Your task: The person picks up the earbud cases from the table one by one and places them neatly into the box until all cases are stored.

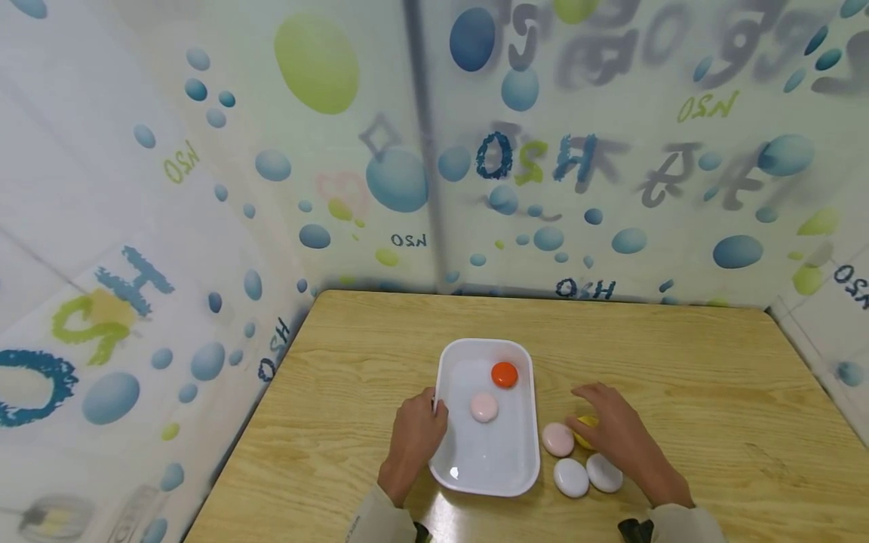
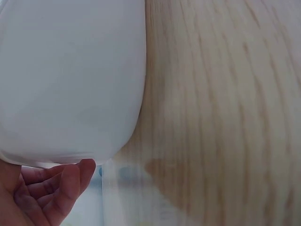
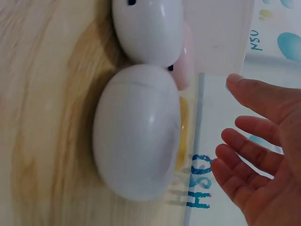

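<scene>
A white rectangular tray (image 1: 485, 467) stands on the table, and my left hand (image 1: 417, 430) pinches its left rim between thumb and fingers. In the left wrist view, the curled fingers (image 2: 70, 186) lie at the tray's edge. Inside the tray are a glossy orange-red round piece (image 1: 505, 375) and a pale pink one (image 1: 484, 407). My right hand (image 1: 614, 430), fingers spread and holding nothing, is over a yellow round piece (image 1: 585, 431) that it partly hides. Close by lie another pink piece (image 1: 558, 440) and two white ones, one left (image 1: 571, 478) and one right (image 1: 604, 473).
The wooden table (image 1: 713, 392) runs back to a wall covering (image 1: 577, 188) printed with blue and green bubbles and lettering. A similar covering (image 1: 136, 226) rises along the left side. The loose pieces sit just right of the tray.
</scene>
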A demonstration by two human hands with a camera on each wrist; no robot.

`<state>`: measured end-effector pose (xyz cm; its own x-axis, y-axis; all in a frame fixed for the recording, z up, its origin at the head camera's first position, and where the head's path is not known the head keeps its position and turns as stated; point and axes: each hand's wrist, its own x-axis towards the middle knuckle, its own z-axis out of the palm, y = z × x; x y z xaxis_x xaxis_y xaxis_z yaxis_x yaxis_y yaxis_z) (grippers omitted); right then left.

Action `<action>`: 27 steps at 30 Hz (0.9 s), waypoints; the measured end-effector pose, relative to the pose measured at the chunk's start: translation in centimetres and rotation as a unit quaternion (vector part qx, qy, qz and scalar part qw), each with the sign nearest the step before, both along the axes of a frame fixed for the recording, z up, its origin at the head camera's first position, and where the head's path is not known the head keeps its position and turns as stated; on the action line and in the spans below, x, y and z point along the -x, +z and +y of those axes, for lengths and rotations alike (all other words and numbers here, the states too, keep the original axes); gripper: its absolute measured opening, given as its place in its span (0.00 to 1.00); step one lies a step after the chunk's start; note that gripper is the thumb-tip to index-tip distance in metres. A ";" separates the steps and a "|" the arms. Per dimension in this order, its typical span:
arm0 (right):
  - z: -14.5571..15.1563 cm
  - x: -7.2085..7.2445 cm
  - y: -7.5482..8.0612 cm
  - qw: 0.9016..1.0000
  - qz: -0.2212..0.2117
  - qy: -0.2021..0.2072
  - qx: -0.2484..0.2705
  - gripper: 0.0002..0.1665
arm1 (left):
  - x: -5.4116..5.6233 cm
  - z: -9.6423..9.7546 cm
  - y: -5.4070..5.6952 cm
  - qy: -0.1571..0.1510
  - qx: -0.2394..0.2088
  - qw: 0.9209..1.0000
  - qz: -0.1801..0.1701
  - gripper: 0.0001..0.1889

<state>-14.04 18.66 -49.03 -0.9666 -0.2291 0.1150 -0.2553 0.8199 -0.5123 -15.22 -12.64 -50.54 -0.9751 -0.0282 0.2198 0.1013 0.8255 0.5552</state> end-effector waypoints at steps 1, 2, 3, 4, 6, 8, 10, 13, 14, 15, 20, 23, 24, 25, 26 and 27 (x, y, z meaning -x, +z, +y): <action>0.2 0.0 -0.1 1.000 -0.002 0.002 0.000 0.28 | 0.0 0.0 0.0 0.000 0.000 1.000 0.000 0.07; 0.4 -0.1 -0.2 1.000 -0.005 0.003 -0.001 0.28 | 0.0 0.0 0.0 0.000 0.001 1.000 0.000 0.07; 0.5 -0.1 -0.3 1.000 -0.007 0.004 -0.003 0.27 | 0.0 0.0 -0.1 0.000 0.002 1.000 0.001 0.06; 0.6 -0.2 -0.4 1.000 -0.010 0.006 -0.004 0.27 | 0.0 -0.1 -0.1 0.000 0.002 1.000 0.001 0.06; 0.8 -0.2 -0.6 1.000 -0.017 0.009 -0.007 0.27 | 0.0 -0.1 -0.1 0.000 0.002 1.000 0.002 0.06; 0.9 -0.2 -0.7 1.000 -0.025 0.013 -0.012 0.27 | 0.0 -0.2 -0.1 -0.001 0.003 1.000 0.002 0.06; 1.0 -0.2 -0.7 0.999 -0.032 0.015 -0.016 0.28 | 0.0 -0.2 -0.1 -0.001 -0.001 1.000 -0.002 0.06; 1.1 -0.2 -1.0 0.999 -0.037 0.019 -0.021 0.28 | 0.0 -0.2 0.0 -0.002 -0.005 1.000 -0.010 0.07; 1.2 -0.2 -1.0 0.999 -0.037 0.019 -0.023 0.28 | 0.0 -0.2 -0.1 -0.002 -0.006 1.000 -0.012 0.07; 1.2 -0.2 -1.1 0.999 -0.039 0.021 -0.023 0.28 | 0.0 -0.2 0.0 -0.002 -0.008 1.000 -0.013 0.07; 1.4 -0.4 -1.5 0.999 -0.045 0.024 -0.018 0.27 | 0.0 -0.2 0.0 -0.003 -0.008 1.000 -0.013 0.08; 1.4 -0.4 -1.7 0.998 -0.052 0.018 -0.013 0.27 | 0.0 -0.1 -0.1 -0.003 -0.008 1.000 -0.009 0.08; 1.4 -0.4 -1.7 0.998 -0.051 0.016 -0.013 0.27 | 0.0 -0.1 -0.1 -0.003 -0.009 1.000 -0.008 0.07; 1.5 -0.4 -1.7 0.999 -0.051 0.014 -0.013 0.27 | 0.0 -0.1 0.0 -0.004 -0.009 1.000 -0.006 0.07; 1.5 -0.5 -1.7 0.999 -0.051 0.013 -0.012 0.28 | 0.0 -0.1 0.0 -0.004 -0.009 1.000 -0.005 0.06; 1.5 -0.5 -1.7 0.999 -0.052 0.012 -0.013 0.28 | 0.0 -0.1 0.0 -0.004 -0.009 1.000 -0.005 0.06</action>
<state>-13.55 20.17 -50.75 -0.9672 -0.2540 0.0087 -0.2219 0.8272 -0.5163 -15.24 -12.72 -50.54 -0.9774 -0.0247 0.2101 0.1022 0.8142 0.5715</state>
